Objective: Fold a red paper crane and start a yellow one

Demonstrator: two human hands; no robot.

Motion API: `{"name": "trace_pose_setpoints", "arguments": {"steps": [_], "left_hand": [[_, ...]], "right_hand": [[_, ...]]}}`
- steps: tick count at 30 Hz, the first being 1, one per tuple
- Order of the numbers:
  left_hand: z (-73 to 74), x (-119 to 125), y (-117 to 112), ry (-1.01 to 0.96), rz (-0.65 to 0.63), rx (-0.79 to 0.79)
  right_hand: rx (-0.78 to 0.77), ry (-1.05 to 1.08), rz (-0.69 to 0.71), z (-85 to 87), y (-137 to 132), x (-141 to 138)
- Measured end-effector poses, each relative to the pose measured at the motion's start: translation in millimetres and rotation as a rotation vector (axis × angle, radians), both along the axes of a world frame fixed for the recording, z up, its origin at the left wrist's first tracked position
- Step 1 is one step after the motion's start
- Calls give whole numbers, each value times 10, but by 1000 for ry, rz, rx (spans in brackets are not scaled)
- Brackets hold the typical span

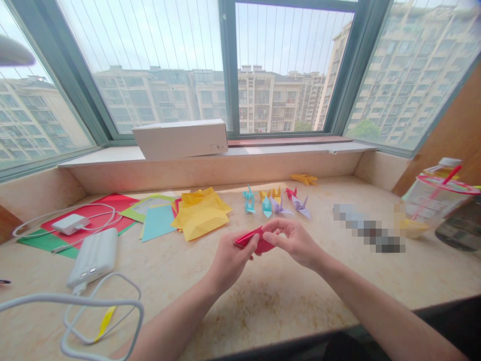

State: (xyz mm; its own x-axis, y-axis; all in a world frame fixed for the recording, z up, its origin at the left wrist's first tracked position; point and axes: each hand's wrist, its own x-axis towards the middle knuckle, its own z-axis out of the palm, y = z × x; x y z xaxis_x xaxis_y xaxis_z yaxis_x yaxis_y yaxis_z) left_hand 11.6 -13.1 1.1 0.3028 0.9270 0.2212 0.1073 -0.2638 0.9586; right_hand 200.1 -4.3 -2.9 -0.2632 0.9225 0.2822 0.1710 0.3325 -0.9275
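A partly folded piece of red origami paper [266, 245] is held above the stone counter between both hands. My left hand [235, 255] pinches its left side, thumb on top. My right hand [291, 239] grips its right edge between thumb and fingers; some fingertips are hidden behind the paper. Just beyond the hands stand several small folded paper cranes, among them a light blue crane [266, 206], a lilac crane [300, 206] and a red crane [290, 193]. Farther back lies a yellow-orange folded crane [304, 179].
Left of the hands lie yellow paper sheets [203, 215], a light blue sheet [158, 222] and a red sheet [86, 223]. A white power bank [93, 258] with looping cables is nearer. A white box [180, 140] sits on the sill; a plastic cup [432, 200] stands right.
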Motion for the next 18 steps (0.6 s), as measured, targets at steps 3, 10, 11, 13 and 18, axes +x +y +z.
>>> {"name": "trace_pose_setpoints", "arguments": {"steps": [3, 10, 11, 13, 18], "left_hand": [[-17, 4, -14, 64, 20, 50], [8, 8, -31, 20, -24, 7], [14, 5, -30, 18, -30, 8], [21, -5, -24, 17, -49, 9], [30, -22, 7, 0, -80, -1]], "right_hand": [[36, -41, -28, -26, 19, -11], [211, -133, -129, -108, 65, -24], [229, -150, -131, -108, 61, -22], [255, -161, -140, -98, 48, -20], [93, -40, -45, -50, 19, -29]]}}
